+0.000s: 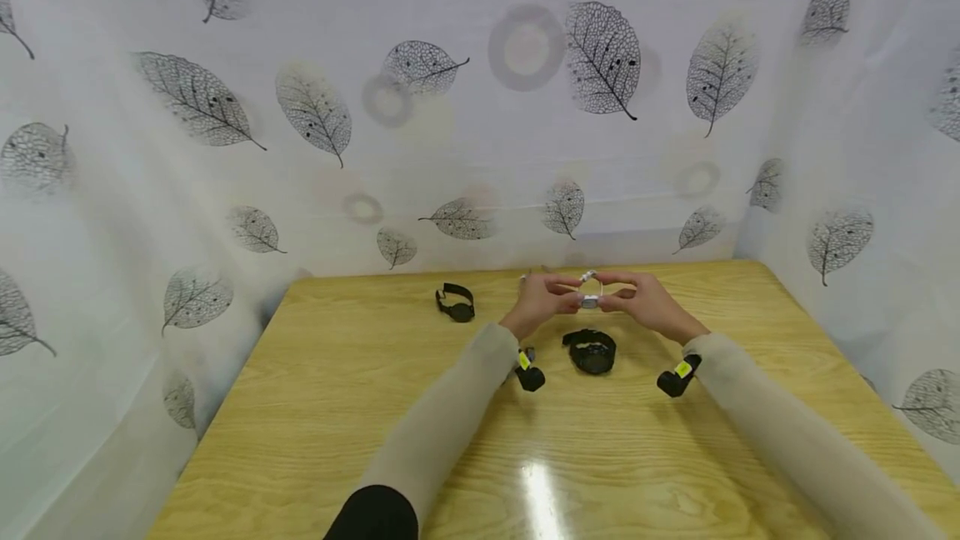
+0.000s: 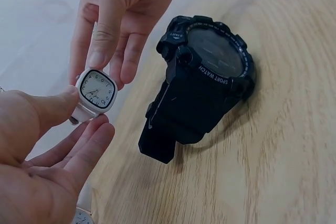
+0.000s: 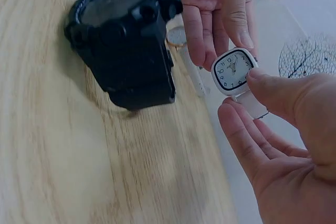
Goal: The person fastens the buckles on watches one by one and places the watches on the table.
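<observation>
A white wristwatch [image 1: 590, 302] with a square dial is held up between both hands at the far part of the table. From its left side, my left hand [image 1: 542, 300] pinches the case between thumb and fingers. On the other side, my right hand [image 1: 645, 304] grips it the same way. The dial [image 2: 97, 91] faces the wrist cameras, and the strap [image 3: 251, 104] behind it is partly hidden by fingers. Nearer than the hands, a black sport watch [image 1: 592, 357] stands on the table, its strap looped.
Another black watch [image 1: 459, 308] lies to the left on the wooden table [image 1: 337, 390]. A gold-rimmed watch [image 3: 177, 36] with a white strap lies beyond the sport watch, partly covered by the left hand. A leaf-patterned curtain [image 1: 480, 132] hangs behind the table.
</observation>
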Demonstrator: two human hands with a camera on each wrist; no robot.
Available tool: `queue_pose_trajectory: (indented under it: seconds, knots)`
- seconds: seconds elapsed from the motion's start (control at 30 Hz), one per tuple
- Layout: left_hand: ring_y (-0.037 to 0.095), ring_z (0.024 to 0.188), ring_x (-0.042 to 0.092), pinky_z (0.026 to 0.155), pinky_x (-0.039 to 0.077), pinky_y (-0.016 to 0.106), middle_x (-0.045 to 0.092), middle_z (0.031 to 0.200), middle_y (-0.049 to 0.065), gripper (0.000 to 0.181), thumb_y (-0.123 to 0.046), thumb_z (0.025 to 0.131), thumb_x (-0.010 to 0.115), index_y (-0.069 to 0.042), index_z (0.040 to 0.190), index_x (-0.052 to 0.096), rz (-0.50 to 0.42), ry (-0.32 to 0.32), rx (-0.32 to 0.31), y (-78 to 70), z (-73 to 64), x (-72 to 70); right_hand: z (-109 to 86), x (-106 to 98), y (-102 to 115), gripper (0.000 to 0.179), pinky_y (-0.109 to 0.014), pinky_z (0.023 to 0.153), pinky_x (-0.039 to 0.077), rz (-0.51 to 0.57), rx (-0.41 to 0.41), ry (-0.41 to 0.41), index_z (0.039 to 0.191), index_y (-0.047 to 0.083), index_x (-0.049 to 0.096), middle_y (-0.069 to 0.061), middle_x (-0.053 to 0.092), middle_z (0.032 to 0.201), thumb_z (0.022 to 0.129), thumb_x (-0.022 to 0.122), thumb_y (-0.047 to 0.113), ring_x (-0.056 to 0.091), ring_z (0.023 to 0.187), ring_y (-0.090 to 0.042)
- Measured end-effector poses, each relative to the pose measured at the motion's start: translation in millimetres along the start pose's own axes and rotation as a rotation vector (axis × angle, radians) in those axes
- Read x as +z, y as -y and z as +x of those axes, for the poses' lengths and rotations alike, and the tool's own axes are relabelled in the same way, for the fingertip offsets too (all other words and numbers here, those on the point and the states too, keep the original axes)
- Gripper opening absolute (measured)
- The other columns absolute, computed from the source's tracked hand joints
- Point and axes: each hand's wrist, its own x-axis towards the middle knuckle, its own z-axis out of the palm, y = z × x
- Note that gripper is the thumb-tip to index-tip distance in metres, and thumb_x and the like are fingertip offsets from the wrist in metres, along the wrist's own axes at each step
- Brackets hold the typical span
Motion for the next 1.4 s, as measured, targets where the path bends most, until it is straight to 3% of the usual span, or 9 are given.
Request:
queue_pose_trajectory:
  seconds: [0.33, 0.57, 0.8, 1.13, 1.4]
  knots:
    - [0.042, 0.094, 0.074, 0.082, 0.063, 0.045, 0.075, 0.094, 0.014, 0.029, 0.001, 0.091, 0.076, 0.009, 0.119, 0.072, 0.066, -0.047, -0.012, 10.4, 13.8, 7.0, 6.6, -5, -10, 0.055, -0.051, 0.099, 0.055, 0.002, 0.017, 0.026, 0.151, 0.000, 0.047, -0.028, 0.037, 0.158, 0.102, 0.067, 0.012, 0.065, 0.118, -0.041]
    - [0.032, 0.086, 0.076, 0.079, 0.064, 0.040, 0.076, 0.099, 0.016, 0.024, 0.002, 0.092, 0.075, 0.009, 0.114, 0.073, 0.163, -0.043, -0.004, 16.9, 20.5, 6.4, 16.7, -8, -17, 0.053, -0.049, 0.098, 0.056, 0.042, 0.073, 0.064, 0.150, -0.003, 0.049, -0.029, 0.041, 0.155, 0.101, 0.067, 0.008, 0.064, 0.120, -0.040]
    - [0.027, 0.085, 0.075, 0.076, 0.064, 0.034, 0.076, 0.102, 0.016, 0.023, 0.000, 0.091, 0.077, 0.007, 0.113, 0.075, 0.260, -0.047, -0.008, 17.8, 23.7, 8.2, 25.5, -7, -23, 0.052, -0.042, 0.096, 0.058, 0.035, 0.071, 0.074, 0.147, -0.008, 0.050, -0.031, 0.044, 0.151, 0.099, 0.068, 0.005, 0.068, 0.113, -0.032]
    - [0.013, 0.082, 0.071, 0.067, 0.057, 0.022, 0.078, 0.103, 0.007, 0.023, -0.014, 0.093, 0.079, -0.003, 0.113, 0.079, 0.494, -0.070, -0.019, 18.0, 24.1, 13.1, 28.0, -10, -28, 0.051, -0.038, 0.092, 0.059, 0.025, 0.103, 0.099, 0.145, -0.012, 0.049, -0.034, 0.048, 0.146, 0.099, 0.066, 0.000, 0.070, 0.109, -0.029]
    - [0.013, 0.085, 0.068, 0.073, 0.059, 0.028, 0.076, 0.102, 0.002, 0.024, -0.021, 0.092, 0.080, -0.010, 0.113, 0.080, 0.522, -0.092, -0.070, 17.2, 25.2, 13.4, 29.0, -12, -29, 0.050, -0.039, 0.090, 0.060, 0.013, 0.103, 0.107, 0.146, -0.012, 0.048, -0.036, 0.047, 0.146, 0.101, 0.065, 0.003, 0.071, 0.109, -0.034]
